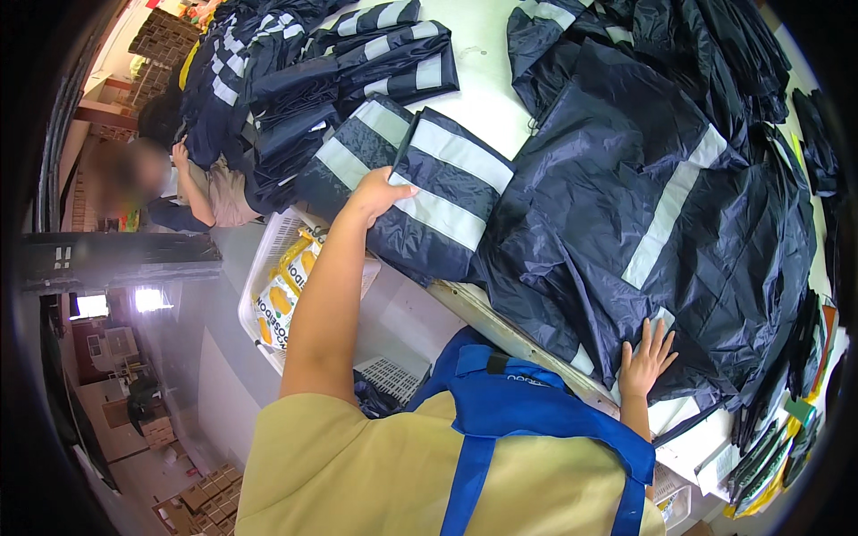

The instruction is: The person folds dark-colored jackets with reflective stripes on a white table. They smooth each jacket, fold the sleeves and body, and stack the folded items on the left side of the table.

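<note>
My left hand (377,194) grips the near-left edge of a folded dark navy garment (454,179) with wide silver bands. The thumb lies on top of a band, and the other fingers are partly hidden at the fold. Another folded navy piece with silver bands (344,161) lies right beside it on the left. My right hand (648,359) rests with fingers spread on a large unfolded navy garment (599,196) of shiny, creased fabric. A silver strip (670,210) crosses that garment. Nothing is held in the right hand.
Stacks of folded navy garments (384,58) lie at the far left of the white table (487,71). A white plastic basket (259,295) holding yellow-and-white packages (290,290) stands below the table's left edge. Another person (201,192) is beyond the stacks. More dark garments (769,447) are at right.
</note>
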`<move>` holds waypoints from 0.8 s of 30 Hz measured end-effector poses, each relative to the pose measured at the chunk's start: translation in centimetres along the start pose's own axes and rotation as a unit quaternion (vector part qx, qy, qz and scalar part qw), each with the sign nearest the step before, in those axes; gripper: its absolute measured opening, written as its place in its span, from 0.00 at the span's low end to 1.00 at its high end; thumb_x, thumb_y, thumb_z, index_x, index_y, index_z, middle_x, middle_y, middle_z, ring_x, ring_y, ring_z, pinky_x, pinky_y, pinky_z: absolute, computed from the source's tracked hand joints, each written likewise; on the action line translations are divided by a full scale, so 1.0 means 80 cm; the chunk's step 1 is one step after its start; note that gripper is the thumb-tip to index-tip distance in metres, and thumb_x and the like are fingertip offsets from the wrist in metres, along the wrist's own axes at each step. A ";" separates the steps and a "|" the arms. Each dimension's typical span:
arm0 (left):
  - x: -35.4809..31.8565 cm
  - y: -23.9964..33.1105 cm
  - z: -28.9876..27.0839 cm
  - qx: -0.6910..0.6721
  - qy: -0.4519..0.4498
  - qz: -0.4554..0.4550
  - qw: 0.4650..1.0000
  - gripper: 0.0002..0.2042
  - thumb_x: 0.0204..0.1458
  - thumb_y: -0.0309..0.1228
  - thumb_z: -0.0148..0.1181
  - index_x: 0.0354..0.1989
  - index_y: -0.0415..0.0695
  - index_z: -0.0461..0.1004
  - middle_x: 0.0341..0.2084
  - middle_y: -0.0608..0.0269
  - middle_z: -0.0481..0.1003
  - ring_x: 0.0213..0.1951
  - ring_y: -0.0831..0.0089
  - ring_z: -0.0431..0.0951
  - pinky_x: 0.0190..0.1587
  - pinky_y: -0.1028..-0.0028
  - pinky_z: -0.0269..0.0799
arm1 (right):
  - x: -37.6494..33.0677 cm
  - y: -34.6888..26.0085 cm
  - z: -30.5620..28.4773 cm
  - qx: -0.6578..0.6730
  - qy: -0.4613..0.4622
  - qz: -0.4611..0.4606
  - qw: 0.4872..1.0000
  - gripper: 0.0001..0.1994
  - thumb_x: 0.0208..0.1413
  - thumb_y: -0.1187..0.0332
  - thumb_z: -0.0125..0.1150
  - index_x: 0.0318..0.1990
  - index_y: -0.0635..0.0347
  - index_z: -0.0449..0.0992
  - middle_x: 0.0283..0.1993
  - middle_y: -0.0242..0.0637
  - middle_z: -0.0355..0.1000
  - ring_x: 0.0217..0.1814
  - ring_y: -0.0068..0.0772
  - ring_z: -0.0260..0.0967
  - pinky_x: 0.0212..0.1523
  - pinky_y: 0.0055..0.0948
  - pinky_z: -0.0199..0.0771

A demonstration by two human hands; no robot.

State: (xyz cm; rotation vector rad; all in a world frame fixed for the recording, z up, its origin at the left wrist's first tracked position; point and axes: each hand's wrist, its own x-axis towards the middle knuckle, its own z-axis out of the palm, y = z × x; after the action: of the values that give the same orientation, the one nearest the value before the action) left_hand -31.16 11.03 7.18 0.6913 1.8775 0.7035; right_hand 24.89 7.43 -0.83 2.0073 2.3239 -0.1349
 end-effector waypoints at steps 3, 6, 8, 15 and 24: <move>-0.029 0.021 -0.005 -0.032 0.002 0.022 0.999 0.23 0.47 0.29 0.66 0.51 0.35 0.68 0.42 0.58 0.76 0.41 0.72 0.75 0.46 0.72 0.71 | 0.000 0.000 0.000 -0.007 0.006 -0.003 1.000 0.30 0.54 0.54 0.54 0.65 0.45 0.60 0.73 0.34 0.45 0.76 0.51 0.34 0.69 0.61 0.27; -0.041 0.036 -0.061 -0.135 -0.011 0.093 0.986 0.24 0.47 0.30 0.66 0.53 0.37 0.67 0.44 0.59 0.75 0.43 0.72 0.75 0.47 0.72 0.70 | -0.001 0.003 0.004 -0.009 0.009 -0.004 1.000 0.30 0.54 0.54 0.55 0.65 0.45 0.60 0.73 0.34 0.45 0.76 0.50 0.34 0.69 0.61 0.27; -0.056 0.071 -0.112 -0.165 -0.010 0.159 0.973 0.24 0.49 0.31 0.66 0.54 0.38 0.67 0.45 0.57 0.75 0.43 0.72 0.75 0.48 0.71 0.71 | -0.002 0.001 0.004 -0.013 0.008 0.000 1.000 0.30 0.54 0.54 0.55 0.66 0.45 0.60 0.73 0.34 0.45 0.76 0.50 0.34 0.70 0.61 0.27; -0.045 0.077 -0.293 -0.240 0.041 0.039 0.969 0.16 0.56 0.32 0.56 0.50 0.38 0.70 0.39 0.56 0.78 0.37 0.64 0.80 0.42 0.62 0.79 | -0.001 -0.001 0.007 -0.008 0.011 0.001 1.000 0.30 0.54 0.55 0.55 0.65 0.46 0.61 0.73 0.34 0.46 0.76 0.49 0.35 0.70 0.60 0.28; 0.038 -0.003 -0.220 0.380 0.322 -0.078 0.864 0.35 0.40 0.42 0.70 0.57 0.41 0.62 0.52 0.45 0.70 0.55 0.49 0.70 0.57 0.61 0.64 | -0.004 0.006 0.015 -0.020 0.016 -0.006 1.000 0.30 0.54 0.55 0.55 0.66 0.45 0.59 0.73 0.35 0.45 0.76 0.50 0.34 0.70 0.60 0.28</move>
State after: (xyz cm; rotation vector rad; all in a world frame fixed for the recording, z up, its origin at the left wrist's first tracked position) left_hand -48.45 10.11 11.44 0.8268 2.8480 0.0288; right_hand 25.44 7.07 -2.00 1.9921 2.3382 -0.0571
